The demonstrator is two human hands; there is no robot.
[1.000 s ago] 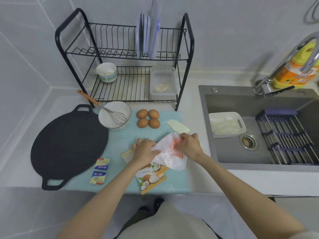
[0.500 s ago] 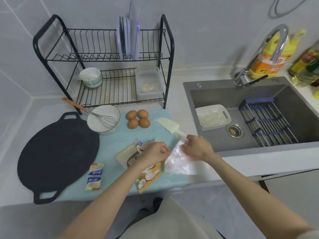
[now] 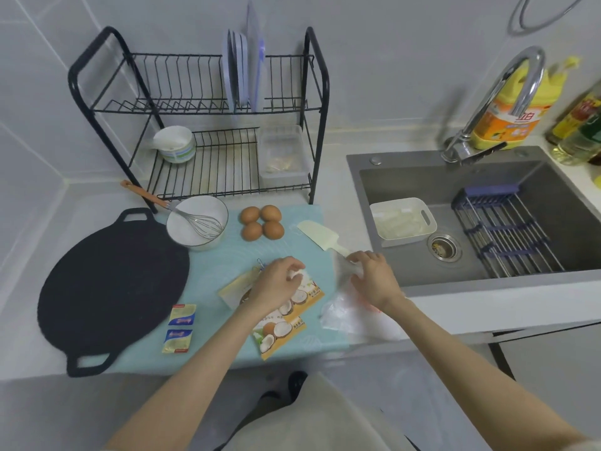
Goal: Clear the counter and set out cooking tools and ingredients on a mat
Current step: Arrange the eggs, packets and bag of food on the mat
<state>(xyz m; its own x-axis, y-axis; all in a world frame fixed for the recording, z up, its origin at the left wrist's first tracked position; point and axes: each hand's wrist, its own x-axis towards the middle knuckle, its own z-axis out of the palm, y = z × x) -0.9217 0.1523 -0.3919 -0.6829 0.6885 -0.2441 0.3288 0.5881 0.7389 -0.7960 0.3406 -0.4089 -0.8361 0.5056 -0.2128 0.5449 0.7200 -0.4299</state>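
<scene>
A light blue mat (image 3: pixel 227 268) lies on the counter. On it stand a white bowl (image 3: pixel 208 242) with a whisk (image 3: pixel 198 221), several brown eggs (image 3: pixel 261 226), a pale spatula (image 3: pixel 320 234), two butter packets (image 3: pixel 180 328) and coconut packets (image 3: pixel 283 333). My right hand (image 3: pixel 374 281) grips a clear plastic bag (image 3: pixel 348 317) at the mat's right edge. My left hand (image 3: pixel 276 284) hovers with curled fingers over the upper coconut packet, apart from the bag. Whether it pinches anything is unclear.
A black flat pan (image 3: pixel 110 288) overlaps the mat's left side. Behind stands a black dish rack (image 3: pixel 198 109) with plates, a bowl and a clear box. To the right, the sink (image 3: pixel 422 268) holds a white basket (image 3: pixel 403 222) and a folding rack. Oil bottles stand by the tap (image 3: pixel 507 92).
My hands have drawn apart. The left one no longer touches the plastic bag, which stays in my right hand and has moved right off the coconut packets. My view shifted right.
</scene>
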